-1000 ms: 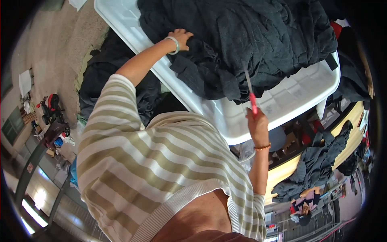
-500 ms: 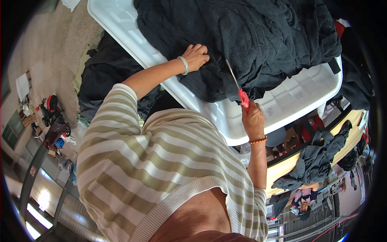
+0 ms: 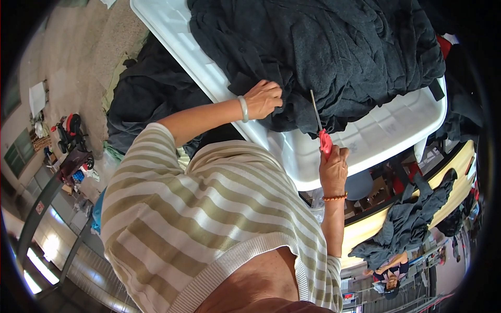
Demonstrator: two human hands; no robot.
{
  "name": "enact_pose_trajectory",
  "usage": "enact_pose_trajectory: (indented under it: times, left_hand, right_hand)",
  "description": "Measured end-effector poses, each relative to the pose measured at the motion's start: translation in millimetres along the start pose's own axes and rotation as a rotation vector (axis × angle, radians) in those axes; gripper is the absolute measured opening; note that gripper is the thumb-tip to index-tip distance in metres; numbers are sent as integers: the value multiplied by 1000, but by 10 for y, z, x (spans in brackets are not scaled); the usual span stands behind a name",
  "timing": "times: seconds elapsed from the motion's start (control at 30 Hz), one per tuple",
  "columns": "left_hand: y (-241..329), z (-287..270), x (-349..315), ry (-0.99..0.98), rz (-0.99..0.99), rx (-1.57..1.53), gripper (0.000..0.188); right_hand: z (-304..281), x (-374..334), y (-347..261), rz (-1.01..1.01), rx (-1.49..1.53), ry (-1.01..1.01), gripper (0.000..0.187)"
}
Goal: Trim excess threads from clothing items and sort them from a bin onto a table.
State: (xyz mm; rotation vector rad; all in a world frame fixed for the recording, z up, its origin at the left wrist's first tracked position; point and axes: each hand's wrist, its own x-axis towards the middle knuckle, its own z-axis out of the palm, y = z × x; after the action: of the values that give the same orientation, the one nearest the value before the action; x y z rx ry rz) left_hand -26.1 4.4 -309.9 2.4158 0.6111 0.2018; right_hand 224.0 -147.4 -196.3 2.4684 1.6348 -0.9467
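Note:
A heap of dark grey cloth (image 3: 355,57) fills much of a white plastic tub (image 3: 365,141) in front of me. My left hand (image 3: 264,99), with a pale bangle at the wrist, has its fingers curled on the near left edge of the cloth. In my right hand (image 3: 334,169) is a pair of scissors (image 3: 324,141) with red handles. Their thin blades look closed together and point away from me, with the tips against the near side of the heap. My fingers hide part of the handles.
More dark cloth (image 3: 156,94) lies in a pile left of the tub. A light wooden table (image 3: 360,233) at the right bears a dark garment (image 3: 396,227). A person (image 3: 391,274) is farther off at the lower right. A red and black wheeled machine (image 3: 70,133) stands far left.
My left hand has come nearer to me and slightly right along the cloth's edge. The scissors have shifted a little right and nearer. The tub appears a bit farther right.

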Motion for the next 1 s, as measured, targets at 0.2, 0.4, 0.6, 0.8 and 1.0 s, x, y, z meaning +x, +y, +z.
enact_pose_trajectory:
  times: [0.2,0.4,0.6,0.8,1.0]
  left_hand:
    - [242,90,-113,-516,-395,43,50]
    - [296,199,-183,-693,-419,148,55]
    - [319,266,-210,-746,-466,170,59]
    - [344,238,-167,-750,-455,181,61]
    - [328,178,-156,-746,-428,130,62]
  right_hand:
    - [-119,-25,-29,-65,61,154,23]
    - [3,20,-102,-368,96,-84,25]
    - [249,580,-516,-379,76,-291,29]
    - [433,1544,-1376,-535,22,-195,30]
    - [342,1895,-1647,-606,-25,-247,32]
